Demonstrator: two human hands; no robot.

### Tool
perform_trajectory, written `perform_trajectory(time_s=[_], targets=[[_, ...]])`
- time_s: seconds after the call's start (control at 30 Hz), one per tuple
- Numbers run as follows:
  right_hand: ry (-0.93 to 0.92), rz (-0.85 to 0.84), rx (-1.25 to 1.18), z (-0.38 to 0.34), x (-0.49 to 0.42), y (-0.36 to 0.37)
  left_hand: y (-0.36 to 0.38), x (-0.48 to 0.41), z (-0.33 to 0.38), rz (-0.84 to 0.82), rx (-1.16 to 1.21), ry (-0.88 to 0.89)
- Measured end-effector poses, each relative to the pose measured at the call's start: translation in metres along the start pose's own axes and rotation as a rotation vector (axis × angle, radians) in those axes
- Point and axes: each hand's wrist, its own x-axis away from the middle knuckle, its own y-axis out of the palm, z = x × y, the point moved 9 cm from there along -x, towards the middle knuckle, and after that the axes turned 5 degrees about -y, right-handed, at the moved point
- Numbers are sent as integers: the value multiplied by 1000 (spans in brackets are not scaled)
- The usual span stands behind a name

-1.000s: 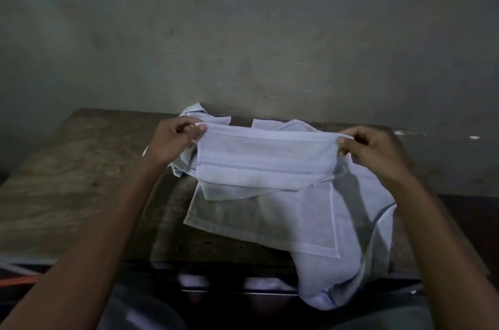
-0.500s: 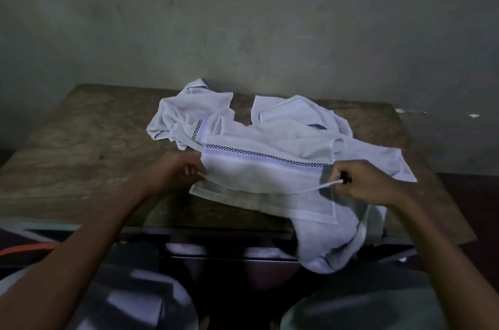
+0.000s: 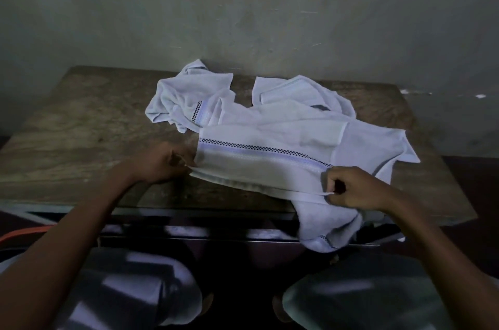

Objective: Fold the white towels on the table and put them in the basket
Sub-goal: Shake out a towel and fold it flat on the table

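On the wooden table [image 3: 81, 124], white towels [image 3: 283, 124] lie heaped right of centre against the wall [image 3: 243, 5]. Your left hand [image 3: 162, 165] pinches the near-left corner of the top towel [image 3: 264, 165], your right hand [image 3: 356, 189] its near-right corner; that hem lies flat near the front edge. One towel end [image 3: 326, 232] droops over the edge, its lower part lost in shadow. No basket shows. Lighting is dim; folds beneath are hard to separate. Bare tabletop spreads to your left.
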Motion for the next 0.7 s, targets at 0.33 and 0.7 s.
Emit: perform_trajectory(time_s=[0.33, 0.7], targets=[[6, -127, 84, 5, 1, 12, 10, 0, -1, 0, -106, 44], [68, -16, -38, 3, 3, -31, 3, 0, 18, 164, -195, 245]])
